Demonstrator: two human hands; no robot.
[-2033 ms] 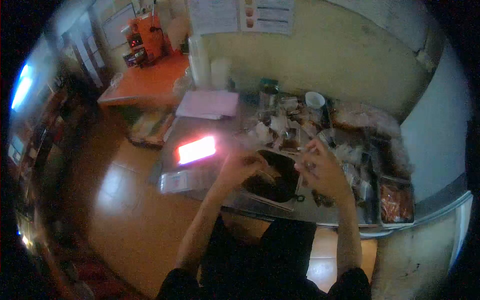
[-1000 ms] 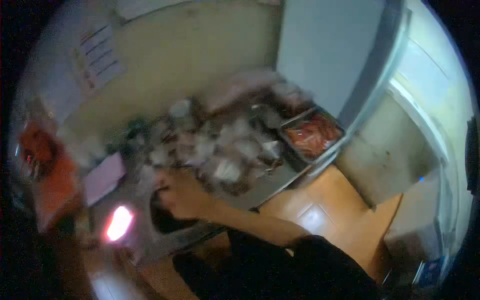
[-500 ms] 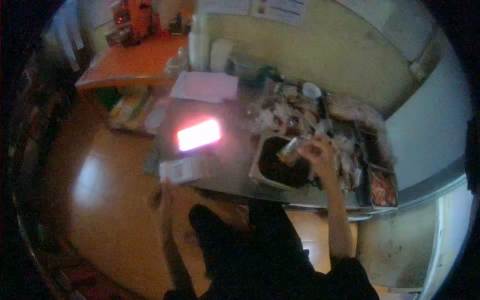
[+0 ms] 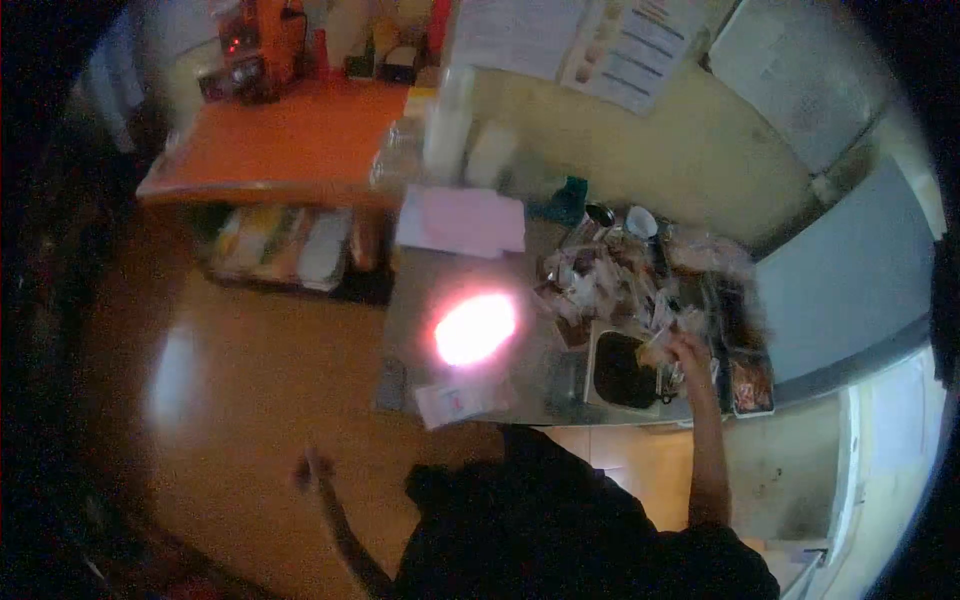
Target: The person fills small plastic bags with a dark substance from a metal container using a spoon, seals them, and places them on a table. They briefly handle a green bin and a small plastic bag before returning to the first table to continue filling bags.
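Observation:
My right hand (image 4: 688, 352) is closed on a small clear packet (image 4: 655, 350) with something yellowish in it, over the right edge of a square container (image 4: 625, 370) with dark contents. Out over the floor, off the left side of the counter, my left hand (image 4: 316, 468) is blurred; its fingers are too smeared to read. A flat white packet with a printed label (image 4: 455, 402) lies at the counter's front edge. Behind it glows a bright white-pink patch (image 4: 475, 329). Many small wrapped packets (image 4: 600, 280) are heaped behind the square container.
Pink and white sheets (image 4: 465, 220) lie at the back of the metal counter (image 4: 405, 330). An orange table (image 4: 290, 135) stands at the back left, with trays (image 4: 325, 250) below it. At right is a box of reddish packets (image 4: 750, 385). Stacked white cups (image 4: 448, 125) stand near the wall.
The view has shifted, so the counter appears farther right. My left hand has moved away from the labelled packet, out over the floor. My right hand still holds the small packet near the square container.

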